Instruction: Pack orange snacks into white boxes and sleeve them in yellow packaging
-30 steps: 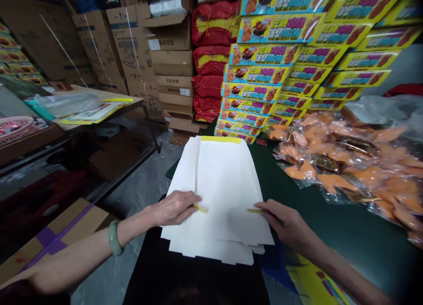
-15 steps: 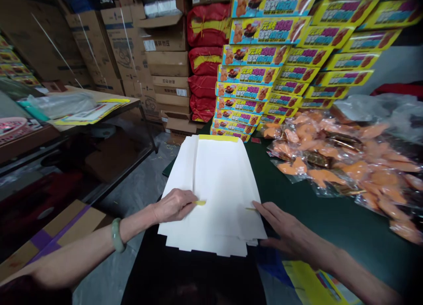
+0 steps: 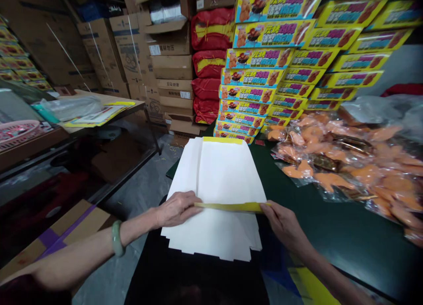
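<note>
A flat white cardboard box blank lies plain side up in front of me, its near end over my dark lap and its far end on the dark green table. A narrow yellow-edged flap stands up across its middle. My left hand is closed on the left end of this flap, knuckles up. At the right end, my right hand pinches it between thumb and fingers. White notched edges show below the flap; how many sheets are stacked cannot be told.
Stacked yellow printed boxes stand behind the blank. Orange pieces in clear bags cover the right of the green table. On the left are a side table and a taped carton. Brown cartons line the back.
The yellow-edged flap has risen and now shows as a continuous strip between my hands. My right hand has closed on its right end. The view has shifted slightly.
</note>
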The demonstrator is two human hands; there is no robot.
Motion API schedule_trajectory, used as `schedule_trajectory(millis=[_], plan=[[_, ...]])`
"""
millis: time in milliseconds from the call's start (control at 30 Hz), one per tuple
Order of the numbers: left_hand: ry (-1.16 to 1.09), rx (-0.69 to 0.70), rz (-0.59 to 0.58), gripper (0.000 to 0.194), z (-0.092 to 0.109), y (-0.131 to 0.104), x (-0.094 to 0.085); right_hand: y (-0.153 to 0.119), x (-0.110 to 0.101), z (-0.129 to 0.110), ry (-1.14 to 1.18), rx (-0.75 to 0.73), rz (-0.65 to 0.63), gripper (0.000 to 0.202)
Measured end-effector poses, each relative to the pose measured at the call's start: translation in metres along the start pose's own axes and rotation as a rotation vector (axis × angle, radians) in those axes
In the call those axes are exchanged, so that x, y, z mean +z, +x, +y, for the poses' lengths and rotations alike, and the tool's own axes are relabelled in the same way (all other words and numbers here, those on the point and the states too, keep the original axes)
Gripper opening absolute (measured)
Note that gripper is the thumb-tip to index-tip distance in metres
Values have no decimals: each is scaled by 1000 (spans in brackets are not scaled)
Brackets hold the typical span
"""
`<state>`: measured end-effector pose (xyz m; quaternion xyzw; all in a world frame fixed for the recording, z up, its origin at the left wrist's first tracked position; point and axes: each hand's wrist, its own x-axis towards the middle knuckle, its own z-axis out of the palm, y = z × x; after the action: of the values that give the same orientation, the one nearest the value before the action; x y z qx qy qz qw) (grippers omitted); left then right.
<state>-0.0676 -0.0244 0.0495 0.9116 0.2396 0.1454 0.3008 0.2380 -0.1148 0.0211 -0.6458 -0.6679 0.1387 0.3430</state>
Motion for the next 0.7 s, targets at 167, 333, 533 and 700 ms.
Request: schedule_trajectory(millis=[167,333,533,700], plan=[[-201,-277,279,40,0,6,20,16,-16,-17,215,267,-336,47],[-250,-436,369,45,3,8,27,22,-21,-23,304,271,-469,46],[-170,-665,459,56,2,19,35,28,-12,-30,284,531,-408,48],[-24,-705,566,42,8,25,39,39,-11,-30,169,589,-382,35]])
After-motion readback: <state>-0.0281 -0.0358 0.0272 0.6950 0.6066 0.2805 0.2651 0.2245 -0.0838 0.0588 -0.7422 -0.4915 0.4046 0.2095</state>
